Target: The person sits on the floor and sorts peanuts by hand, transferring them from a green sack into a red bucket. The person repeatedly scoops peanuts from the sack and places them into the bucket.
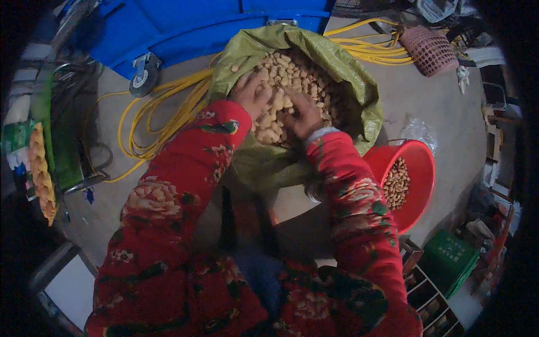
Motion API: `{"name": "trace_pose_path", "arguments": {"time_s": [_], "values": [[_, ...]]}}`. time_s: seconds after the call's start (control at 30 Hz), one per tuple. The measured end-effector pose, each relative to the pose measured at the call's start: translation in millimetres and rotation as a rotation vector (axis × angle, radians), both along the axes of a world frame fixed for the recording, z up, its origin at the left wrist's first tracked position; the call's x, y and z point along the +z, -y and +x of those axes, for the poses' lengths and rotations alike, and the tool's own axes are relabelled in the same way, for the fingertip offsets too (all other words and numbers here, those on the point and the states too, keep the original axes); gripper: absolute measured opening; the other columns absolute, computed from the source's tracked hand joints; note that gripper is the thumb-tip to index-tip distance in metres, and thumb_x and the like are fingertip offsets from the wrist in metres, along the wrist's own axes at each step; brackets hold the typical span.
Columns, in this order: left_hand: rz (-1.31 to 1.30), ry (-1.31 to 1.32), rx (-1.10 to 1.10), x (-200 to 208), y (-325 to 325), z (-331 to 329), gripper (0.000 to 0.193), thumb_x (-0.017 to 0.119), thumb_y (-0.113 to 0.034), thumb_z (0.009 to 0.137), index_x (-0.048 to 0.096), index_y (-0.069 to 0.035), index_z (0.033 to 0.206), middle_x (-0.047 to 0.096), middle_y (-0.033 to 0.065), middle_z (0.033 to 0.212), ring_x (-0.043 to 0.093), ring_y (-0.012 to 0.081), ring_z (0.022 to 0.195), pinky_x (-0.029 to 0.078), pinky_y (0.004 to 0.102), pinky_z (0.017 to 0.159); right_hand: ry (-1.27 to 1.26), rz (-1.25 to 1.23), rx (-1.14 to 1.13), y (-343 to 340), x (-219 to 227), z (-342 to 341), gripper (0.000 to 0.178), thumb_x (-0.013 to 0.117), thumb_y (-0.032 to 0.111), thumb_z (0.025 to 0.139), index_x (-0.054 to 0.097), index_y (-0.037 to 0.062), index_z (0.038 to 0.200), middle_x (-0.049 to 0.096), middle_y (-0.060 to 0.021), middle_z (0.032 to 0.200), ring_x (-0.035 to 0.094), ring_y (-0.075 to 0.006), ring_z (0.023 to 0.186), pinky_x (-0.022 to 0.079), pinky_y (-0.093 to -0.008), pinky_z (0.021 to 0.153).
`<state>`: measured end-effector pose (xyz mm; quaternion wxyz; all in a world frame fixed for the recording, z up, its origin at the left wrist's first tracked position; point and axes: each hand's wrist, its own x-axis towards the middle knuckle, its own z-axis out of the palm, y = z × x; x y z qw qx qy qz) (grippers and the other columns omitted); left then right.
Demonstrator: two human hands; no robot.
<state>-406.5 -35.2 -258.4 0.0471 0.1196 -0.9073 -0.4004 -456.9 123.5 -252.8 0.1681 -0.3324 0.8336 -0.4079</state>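
An open green woven sack (365, 95) full of unshelled peanuts (297, 73) stands in front of me, its rim folded outward. Both my hands are inside its mouth, among the peanuts. On the left side, my left hand (252, 96) has its fingers curled against some peanuts. My right hand (305, 115) faces it from the right, fingers bent and closed around peanuts. A small heap of peanuts (275, 115) lies between the two hands. Peanuts partly hide the fingertips. To the right of the sack is a tilted red bucket (418, 182) with smaller brown peanuts (397, 185) inside.
A blue wheeled bin (196, 33) stands behind the sack, one caster (144, 78) showing. Yellow hose (137, 126) lies coiled on the floor at left and back right. A pink basket (429, 50), clear plastic (420, 133) and a green container (452, 258) are on the right.
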Motion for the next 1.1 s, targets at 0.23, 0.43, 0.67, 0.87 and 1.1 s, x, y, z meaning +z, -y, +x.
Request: {"name": "trace_pose_path", "arguments": {"time_s": [0.23,0.43,0.67,0.87,1.1], "values": [[-0.192,0.344,-0.113,22.8,-18.6,41.4,0.07,0.056,-0.032,0.062,0.016,-0.017,0.118,0.013,0.0189,0.12,0.02,0.038,0.107,0.023,0.0416,0.086,0.034,0.438,-0.082,-48.8,5.0,38.1,0.072,0.063,0.026,0.054,0.025,0.024,0.115,0.019,-0.0208,0.117,0.025,-0.0384,0.105,0.028,-0.0394,0.084],[-0.23,0.395,-0.226,32.1,-34.9,55.7,0.081,0.06,-0.033,0.057,0.01,-0.02,0.119,0.004,0.02,0.121,0.016,0.0405,0.108,0.022,0.0437,0.086,0.31,0.6,-0.287,-73.2,-6.6,58.1,0.078,0.064,0.03,0.051,0.022,0.0225,0.116,0.025,-0.0226,0.112,0.026,-0.0386,0.103,0.027,-0.04,0.084],[0.03,0.276,-0.339,23.5,-42.3,62.8,0.079,0.06,-0.008,0.057,0.012,-0.023,0.119,0.004,0.0206,0.121,0.024,0.0376,0.105,0.029,0.0368,0.082,0.233,0.648,-0.134,-79.1,27.8,78.9,0.065,0.059,0.025,0.058,0.028,0.0098,0.112,0.03,-0.0229,0.107,0.034,-0.0362,0.098,0.032,-0.0372,0.08],[-0.014,-0.041,-0.261,60.6,-41.3,62.8,0.063,0.052,0.0,0.059,0.026,-0.016,0.114,0.023,0.0182,0.115,0.034,0.0315,0.101,0.034,0.0336,0.079,-0.066,0.391,0.09,-87.8,83.0,98.0,0.055,0.054,0.023,0.063,0.028,0.0134,0.111,0.034,-0.0149,0.109,0.045,-0.0332,0.086,0.038,-0.0348,0.074],[0.538,0.189,-0.09,97.9,-44.3,73.8,0.025,0.048,0.0,0.063,0.047,-0.004,0.088,0.042,0.0104,0.096,0.045,0.0243,0.085,0.038,0.0291,0.07,0.239,-0.007,-0.161,-72.9,76.3,80.1,0.025,0.049,0.012,0.068,0.047,0.0003,0.091,0.049,-0.0153,0.087,0.048,-0.0205,0.082,0.036,-0.0272,0.071]]}}
